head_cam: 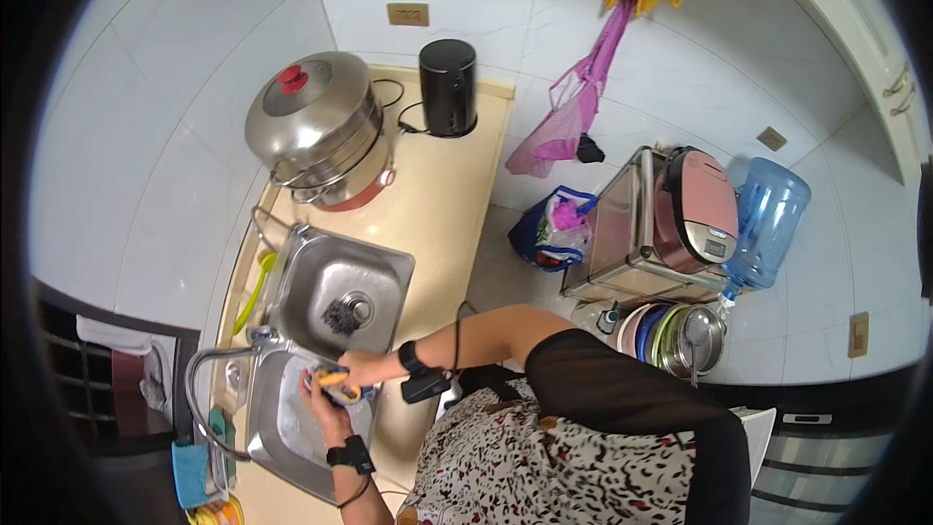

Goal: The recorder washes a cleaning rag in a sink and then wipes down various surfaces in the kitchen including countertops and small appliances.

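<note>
Over the lower basin of a stainless steel double sink (pixel 313 485), my left hand (pixel 329 412) grips a small orange-and-blue object (pixel 337 383) from below. My right hand (pixel 361 367) is closed on the same object from above. Its exact kind is unclear, and fingers hide part of it. Whitish suds or water lie in the basin under my hands. A curved chrome faucet (pixel 195 386) arches beside this basin. Near the drain of the upper basin lies a dark scouring pad or similar clump (pixel 340 317). Black bands circle both wrists.
A large steel steamer pot (pixel 321 124) and a black electric kettle (pixel 447 87) stand on the counter (pixel 430 197). A green ladle (pixel 255 295) lies behind the sink, with a blue cloth (pixel 191 474) at lower left. A pink rice cooker (pixel 703 208) rests on a rack to the right.
</note>
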Available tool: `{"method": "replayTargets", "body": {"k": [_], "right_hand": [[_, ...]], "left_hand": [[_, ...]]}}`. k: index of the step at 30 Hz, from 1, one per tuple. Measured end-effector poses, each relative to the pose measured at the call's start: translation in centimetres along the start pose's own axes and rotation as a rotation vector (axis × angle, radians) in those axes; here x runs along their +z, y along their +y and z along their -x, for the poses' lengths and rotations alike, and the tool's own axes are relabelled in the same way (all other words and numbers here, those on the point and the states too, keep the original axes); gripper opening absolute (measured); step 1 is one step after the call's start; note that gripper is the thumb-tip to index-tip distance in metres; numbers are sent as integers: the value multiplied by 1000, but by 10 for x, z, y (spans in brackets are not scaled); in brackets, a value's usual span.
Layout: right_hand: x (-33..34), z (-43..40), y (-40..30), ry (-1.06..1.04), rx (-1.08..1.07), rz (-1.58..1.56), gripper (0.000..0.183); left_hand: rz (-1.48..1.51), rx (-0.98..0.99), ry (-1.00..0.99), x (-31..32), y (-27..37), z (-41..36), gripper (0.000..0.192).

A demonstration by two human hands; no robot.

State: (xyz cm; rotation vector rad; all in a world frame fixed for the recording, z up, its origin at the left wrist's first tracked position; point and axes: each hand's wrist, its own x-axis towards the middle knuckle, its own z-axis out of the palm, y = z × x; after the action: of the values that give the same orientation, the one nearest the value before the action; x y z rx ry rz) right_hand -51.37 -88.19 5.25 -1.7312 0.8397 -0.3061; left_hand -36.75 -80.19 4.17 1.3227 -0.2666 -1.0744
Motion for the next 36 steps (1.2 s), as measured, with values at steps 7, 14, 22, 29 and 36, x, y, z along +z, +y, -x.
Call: {"method": "replayTargets", "body": {"k": [7, 14, 22, 29, 36], "right_hand": [[-74, 16, 7, 675, -10, -8, 20], [-139, 8, 21, 788, 54, -124, 32], [-217, 99, 1, 642, 196, -1040, 17], [-267, 171, 28, 1093, -274, -1236, 19], [-328, 189, 117, 625, -20, -608, 28]], "left_hand": [[-372, 146, -280, 78, 39, 24, 46], [-551, 79, -750, 110, 20, 60, 50], [-1217, 772, -677, 178, 31, 94, 38], [-1151, 901, -645, 346, 60, 138, 32], [-832, 585, -1109, 463, 0, 101, 28]]}}
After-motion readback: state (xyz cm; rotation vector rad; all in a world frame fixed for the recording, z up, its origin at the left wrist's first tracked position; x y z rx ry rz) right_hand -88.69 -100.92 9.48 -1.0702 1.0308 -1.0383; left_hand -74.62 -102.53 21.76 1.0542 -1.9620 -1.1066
